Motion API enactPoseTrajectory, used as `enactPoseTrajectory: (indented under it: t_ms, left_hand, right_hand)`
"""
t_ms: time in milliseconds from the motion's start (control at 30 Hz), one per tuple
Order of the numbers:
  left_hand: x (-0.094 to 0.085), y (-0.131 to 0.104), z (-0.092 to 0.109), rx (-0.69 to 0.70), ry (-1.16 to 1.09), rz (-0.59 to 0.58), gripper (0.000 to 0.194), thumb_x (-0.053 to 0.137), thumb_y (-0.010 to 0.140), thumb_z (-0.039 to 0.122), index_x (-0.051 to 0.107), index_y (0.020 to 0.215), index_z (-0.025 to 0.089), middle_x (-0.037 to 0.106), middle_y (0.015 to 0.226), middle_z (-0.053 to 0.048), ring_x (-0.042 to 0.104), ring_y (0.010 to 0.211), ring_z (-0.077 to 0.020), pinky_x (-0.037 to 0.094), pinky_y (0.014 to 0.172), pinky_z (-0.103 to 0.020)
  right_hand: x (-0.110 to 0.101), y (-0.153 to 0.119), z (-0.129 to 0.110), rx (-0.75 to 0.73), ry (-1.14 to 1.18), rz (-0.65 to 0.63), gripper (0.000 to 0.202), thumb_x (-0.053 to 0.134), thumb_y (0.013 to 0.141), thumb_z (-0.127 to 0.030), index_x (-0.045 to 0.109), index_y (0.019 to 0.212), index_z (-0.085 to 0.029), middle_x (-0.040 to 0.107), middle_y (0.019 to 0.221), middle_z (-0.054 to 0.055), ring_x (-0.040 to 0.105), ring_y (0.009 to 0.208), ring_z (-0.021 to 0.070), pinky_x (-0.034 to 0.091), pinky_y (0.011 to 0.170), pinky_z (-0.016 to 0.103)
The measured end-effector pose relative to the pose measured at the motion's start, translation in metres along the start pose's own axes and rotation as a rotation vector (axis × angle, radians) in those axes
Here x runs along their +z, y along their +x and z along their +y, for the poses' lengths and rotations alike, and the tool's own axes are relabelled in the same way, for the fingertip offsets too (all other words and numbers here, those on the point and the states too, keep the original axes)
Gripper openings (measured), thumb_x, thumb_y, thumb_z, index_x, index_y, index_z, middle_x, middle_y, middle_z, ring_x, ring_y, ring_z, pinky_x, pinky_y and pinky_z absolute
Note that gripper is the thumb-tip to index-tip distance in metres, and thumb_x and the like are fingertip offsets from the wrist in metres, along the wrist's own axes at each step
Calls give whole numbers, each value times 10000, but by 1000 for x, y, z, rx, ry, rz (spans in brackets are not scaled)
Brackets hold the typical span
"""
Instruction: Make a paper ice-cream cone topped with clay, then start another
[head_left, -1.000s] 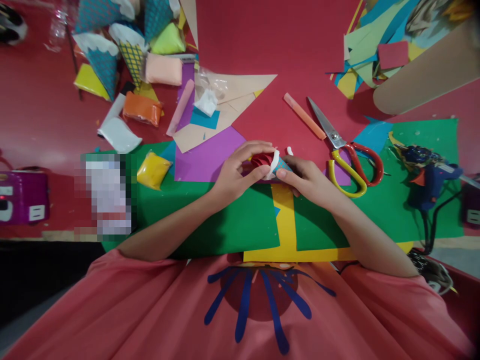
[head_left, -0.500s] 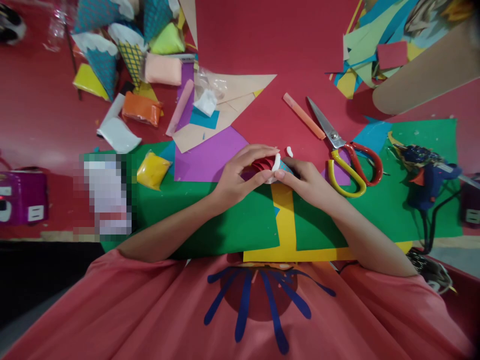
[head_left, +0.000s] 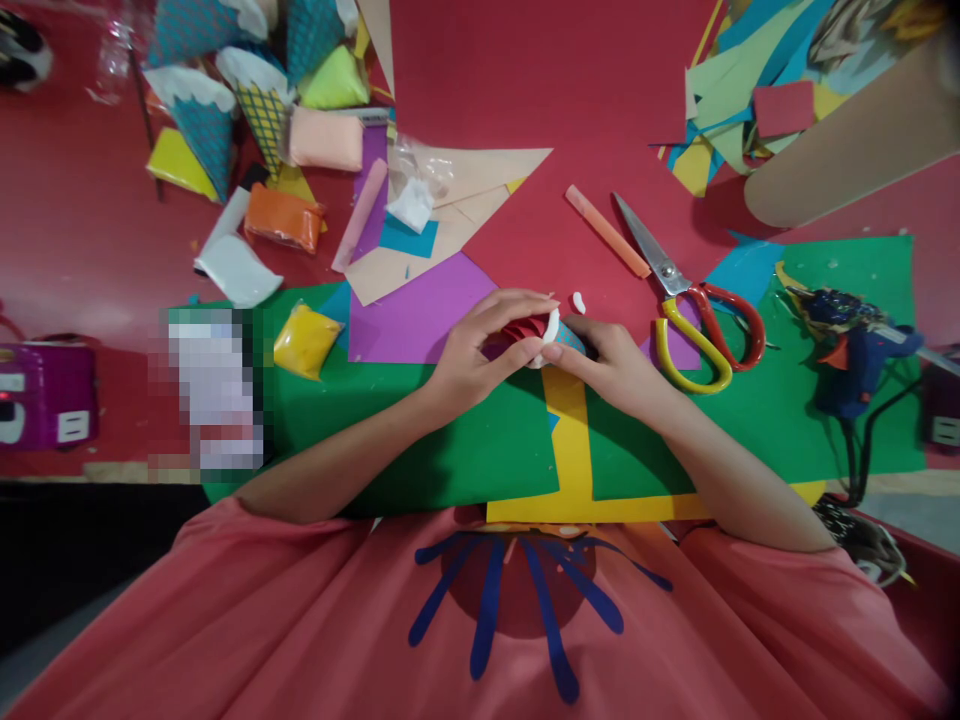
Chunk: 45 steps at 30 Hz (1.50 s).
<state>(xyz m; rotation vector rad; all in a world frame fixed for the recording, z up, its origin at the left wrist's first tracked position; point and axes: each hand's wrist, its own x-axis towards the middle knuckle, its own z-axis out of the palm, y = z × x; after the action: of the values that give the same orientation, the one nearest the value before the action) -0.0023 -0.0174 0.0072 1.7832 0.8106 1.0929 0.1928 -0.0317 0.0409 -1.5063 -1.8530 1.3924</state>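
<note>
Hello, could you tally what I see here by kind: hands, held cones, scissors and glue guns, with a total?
Hands: 2 (left hand, right hand)
White-rimmed blue cone, held: 1
Scissors: 1 pair
Glue gun: 1
Total: 5

beyond the right hand (head_left: 616, 360), scissors (head_left: 671, 273) and a glue gun (head_left: 853, 370) bar sideways travel; past the left hand (head_left: 472, 348), a yellow packet (head_left: 306, 342) interrupts the flat green sheet (head_left: 472, 450); ahead, the red surface (head_left: 540, 80) leaves room to pass.
</note>
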Motion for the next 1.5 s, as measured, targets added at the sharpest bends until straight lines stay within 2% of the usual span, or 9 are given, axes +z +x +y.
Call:
enactPoseTrajectory:
  t_ms: [400,600,800,1033,1167,1367,1433,1500]
  left_hand:
    - [0,0,0,-19,23,-2,295,592,940,424,677,1187,286,711,1196,-55,656,1130,-180,533,999,-346]
    - [1,-2,1,-113,3,38,403,645,885,510,664,1197,254,708,1193,-75,667,1105,-186,541,961,-319]
    - [2,0,2,-75,22,57,302,645,904,446,689,1138,260,733,1134,-58,679,1061,-164,547,939,-306]
    - [2,0,0,-96,11,47,314,621,911,476,693,1128,261,731,1139,-60,673,1079,-175,543,956,-330]
    - [1,-1,-2,-141,-9,43,336,609,913,494,680,1155,272,719,1167,-58,666,1096,-176,534,971,-322]
    - [-2,1,-5,-151,10,32,380,539,940,535,673,1164,260,713,1181,-62,661,1110,-181,527,980,-322]
    - [-2,1,-5,-130,9,17,366,557,935,523,677,1156,256,714,1176,-63,660,1111,-181,527,982,-327]
    - [-1,1,-4,-98,2,-1,342,575,932,500,680,1153,261,713,1173,-62,655,1121,-181,526,988,-333]
  right_hand:
    - [1,-1,-2,-16,-14,10,582,443,867,-746,430,670,-199,342,591,-49,294,556,84,200,535,278]
    - [3,-1,-3,-20,-67,29,569,455,869,-738,412,668,-208,337,564,-53,280,535,86,195,530,282]
    - [3,-2,-5,-7,-84,24,555,462,873,-728,409,679,-211,344,565,-51,298,526,88,208,527,282]
    - [2,-1,-2,-6,-66,2,489,479,895,-649,465,720,-193,363,583,-51,316,534,85,205,537,279]
    - [-1,-1,-1,-6,1,-25,390,515,894,-546,500,760,-180,402,621,-41,338,569,91,217,552,277]
    - [-8,-3,-1,17,233,-161,248,494,900,-400,561,924,-163,499,697,-18,442,627,114,321,581,264]
    - [-9,-3,-2,52,267,-180,251,498,898,-403,564,934,-164,504,694,-19,447,606,112,321,560,261]
    - [-9,-3,-4,87,274,-181,335,507,904,-493,570,928,-165,495,674,-24,433,565,105,297,525,259]
